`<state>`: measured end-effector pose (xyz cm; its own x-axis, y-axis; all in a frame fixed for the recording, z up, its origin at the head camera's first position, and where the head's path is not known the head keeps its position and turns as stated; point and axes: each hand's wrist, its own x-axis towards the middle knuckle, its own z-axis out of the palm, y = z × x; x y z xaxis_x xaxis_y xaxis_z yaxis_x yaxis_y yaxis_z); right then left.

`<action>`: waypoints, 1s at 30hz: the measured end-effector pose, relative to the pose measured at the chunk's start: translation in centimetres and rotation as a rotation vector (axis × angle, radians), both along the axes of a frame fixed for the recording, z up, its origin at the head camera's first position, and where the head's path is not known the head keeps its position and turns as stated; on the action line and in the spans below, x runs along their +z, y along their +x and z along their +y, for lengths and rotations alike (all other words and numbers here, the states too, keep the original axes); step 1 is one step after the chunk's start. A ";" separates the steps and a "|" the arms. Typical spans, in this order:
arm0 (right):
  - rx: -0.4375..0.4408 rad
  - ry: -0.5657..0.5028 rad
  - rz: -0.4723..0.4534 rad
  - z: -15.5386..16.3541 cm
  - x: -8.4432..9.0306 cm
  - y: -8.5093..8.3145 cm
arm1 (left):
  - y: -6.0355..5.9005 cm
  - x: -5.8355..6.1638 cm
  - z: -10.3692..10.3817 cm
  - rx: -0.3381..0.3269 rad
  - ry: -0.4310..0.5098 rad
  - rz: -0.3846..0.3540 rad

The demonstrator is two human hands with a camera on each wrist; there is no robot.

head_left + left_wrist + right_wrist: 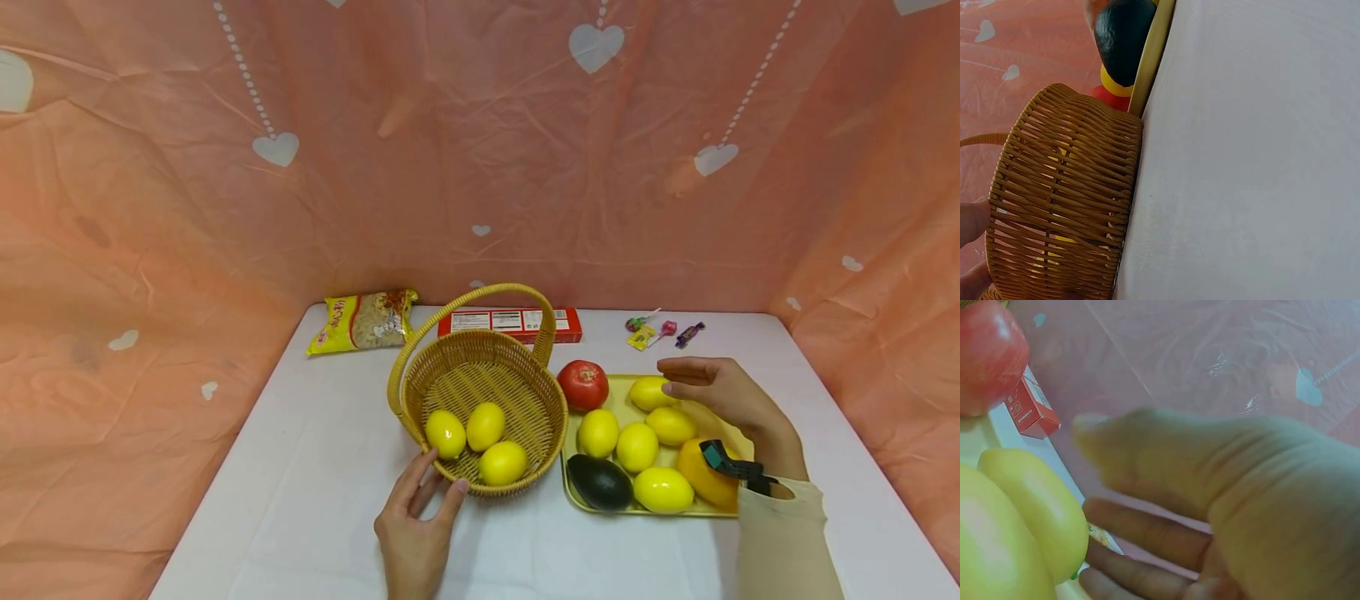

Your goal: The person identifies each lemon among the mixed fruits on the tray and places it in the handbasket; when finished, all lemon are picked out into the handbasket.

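Your left hand [415, 533] rests relaxed against the basket [480, 392] at its 7 o'clock; three lemons [485, 426] inside. Your right hand [723, 400], fingers straight, hovers over the tray [576, 502], holding nothing, fingertips above the 12 o'clock lemon [649, 393].

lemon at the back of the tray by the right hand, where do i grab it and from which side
Probably from above, across its short middle. The lemon lies on its side at the tray's far edge, top exposed, with the open right hand hovering over it. Tomato and other lemons crowd its left and near sides.
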<state>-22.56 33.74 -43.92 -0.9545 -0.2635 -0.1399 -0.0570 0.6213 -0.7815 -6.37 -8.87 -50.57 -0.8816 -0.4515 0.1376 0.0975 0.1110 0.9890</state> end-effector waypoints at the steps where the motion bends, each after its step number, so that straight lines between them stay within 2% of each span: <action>1: 0.006 0.013 -0.003 0.0 -0.1 0.0 | 0.0 0.0 0.0 -0.001 0.001 0.000; 12: 0.054 0.113 -0.007 -0.2 -0.6 0.0 | 0.0 0.0 0.0 0.002 0.014 -0.011; 17: 0.034 0.141 -0.028 -0.6 -0.7 -0.2 | 0.0 -0.1 0.0 -0.003 0.010 0.002; 20: 0.027 0.153 -0.007 -0.9 -0.8 -0.2 | 0.0 -0.2 0.0 -0.005 0.005 0.017; 26: -0.020 0.149 0.047 -1.4 -0.2 -0.1 | 0.0 -0.1 0.0 -0.002 0.001 0.014; 30: -0.039 0.091 0.081 -1.5 0.8 0.2 | 0.1 0.0 0.0 0.001 0.014 0.005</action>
